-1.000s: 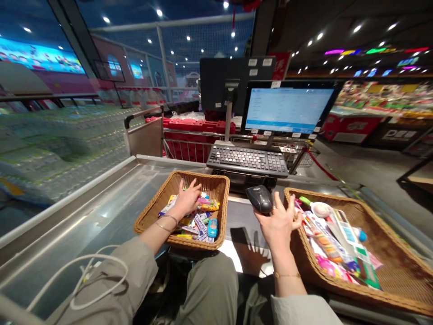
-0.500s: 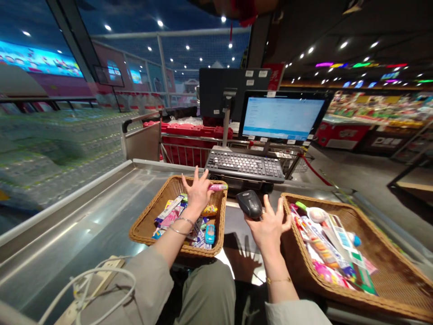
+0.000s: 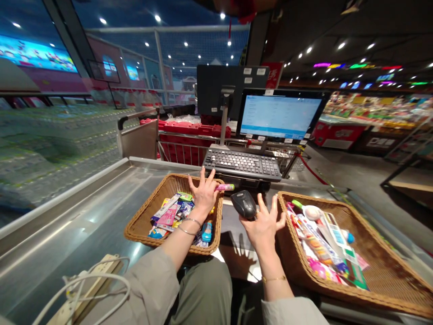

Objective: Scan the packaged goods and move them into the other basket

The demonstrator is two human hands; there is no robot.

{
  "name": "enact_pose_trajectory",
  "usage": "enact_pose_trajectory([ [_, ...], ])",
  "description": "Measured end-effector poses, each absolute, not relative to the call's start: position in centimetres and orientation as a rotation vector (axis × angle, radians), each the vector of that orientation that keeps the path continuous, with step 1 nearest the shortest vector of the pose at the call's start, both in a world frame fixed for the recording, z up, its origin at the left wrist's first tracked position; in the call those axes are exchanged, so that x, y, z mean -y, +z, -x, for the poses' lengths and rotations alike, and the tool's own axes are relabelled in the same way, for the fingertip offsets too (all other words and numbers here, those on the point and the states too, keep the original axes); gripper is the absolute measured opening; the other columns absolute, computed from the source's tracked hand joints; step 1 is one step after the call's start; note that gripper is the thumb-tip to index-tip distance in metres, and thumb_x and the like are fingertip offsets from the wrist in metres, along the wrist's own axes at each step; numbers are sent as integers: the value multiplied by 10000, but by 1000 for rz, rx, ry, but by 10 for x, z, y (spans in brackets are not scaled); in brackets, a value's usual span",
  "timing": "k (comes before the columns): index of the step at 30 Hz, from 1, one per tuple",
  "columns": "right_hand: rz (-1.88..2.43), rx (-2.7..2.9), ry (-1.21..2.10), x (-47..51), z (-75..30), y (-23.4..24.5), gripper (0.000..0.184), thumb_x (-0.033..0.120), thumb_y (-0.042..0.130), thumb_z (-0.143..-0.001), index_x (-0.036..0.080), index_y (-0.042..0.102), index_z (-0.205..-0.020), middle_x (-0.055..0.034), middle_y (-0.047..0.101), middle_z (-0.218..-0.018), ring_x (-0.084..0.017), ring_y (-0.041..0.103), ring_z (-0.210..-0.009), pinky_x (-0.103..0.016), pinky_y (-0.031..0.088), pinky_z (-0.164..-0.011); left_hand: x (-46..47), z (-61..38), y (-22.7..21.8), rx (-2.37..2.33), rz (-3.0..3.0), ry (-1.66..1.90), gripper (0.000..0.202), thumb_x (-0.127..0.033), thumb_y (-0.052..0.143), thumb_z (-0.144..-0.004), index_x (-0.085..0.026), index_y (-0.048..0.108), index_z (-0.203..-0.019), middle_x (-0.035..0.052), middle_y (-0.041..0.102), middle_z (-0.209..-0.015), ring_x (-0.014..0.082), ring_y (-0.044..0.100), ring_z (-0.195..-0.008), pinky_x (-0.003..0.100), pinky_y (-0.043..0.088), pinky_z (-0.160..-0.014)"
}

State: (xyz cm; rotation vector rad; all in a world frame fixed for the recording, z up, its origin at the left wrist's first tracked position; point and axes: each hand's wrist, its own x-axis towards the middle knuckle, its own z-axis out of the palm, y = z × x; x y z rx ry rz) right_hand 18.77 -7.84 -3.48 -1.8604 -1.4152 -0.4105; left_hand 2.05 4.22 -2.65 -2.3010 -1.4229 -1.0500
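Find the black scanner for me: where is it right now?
In the head view, the scanner is just right of centre, in the person's right hand, below the keyboard and between the left basket and right basket.

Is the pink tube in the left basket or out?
Out: the left hand holds the tube, and its end pokes past the basket.

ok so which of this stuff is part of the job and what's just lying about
Part of the job, it seems:
- pink tube, in the left hand
- scanner, in the right hand
- left basket and right basket
- screen and keyboard, probably, though untouched

Just about:
- power strip
- bottle packs
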Motion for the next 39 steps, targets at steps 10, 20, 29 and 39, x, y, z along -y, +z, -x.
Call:
enact_pose_trajectory([
  [10,1871,1449,-355,77,-187,-38,191,370,617,-757,254,751,-830,-58,638,-1352,-379,232,-1466,-667,119,-1103,-43,-22,-30,1394,2334,-1039,85,-258,594,-905,-265,670,-943,25,473,-1531,352,212,-1520,752,-89,-1159],
  [20,1848,1441,-334,75,-187,-41,179,361,622,-740,247,746,-802,-64,659,-1320,-367,264,-1455,-661,93,-1109,-45,-20,-33,1382,2313,-1043,86,-245,601,-901,-260,671,-948,29,480,-1526,351,249,-1509,746,-61,-1166],
  [29,1831,1468,-307,76,-186,-42,163,349,621,-747,249,738,-800,-51,656,-1327,-359,259,-1468,-672,102,-1112,-45,-21,-32,1397,2351,-1052,77,-233,597,-891,-264,660,-923,28,495,-1515,339,245,-1512,747,-32,-1170],
  [39,1873,1458,-373,77,-188,-42,176,360,625,-756,256,747,-829,-45,630,-1366,-369,256,-1467,-681,138,-1099,-41,-23,-29,1380,2378,-1069,77,-197,610,-873,-254,657,-896,35,500,-1514,341,250,-1511,757,2,-1163],
])
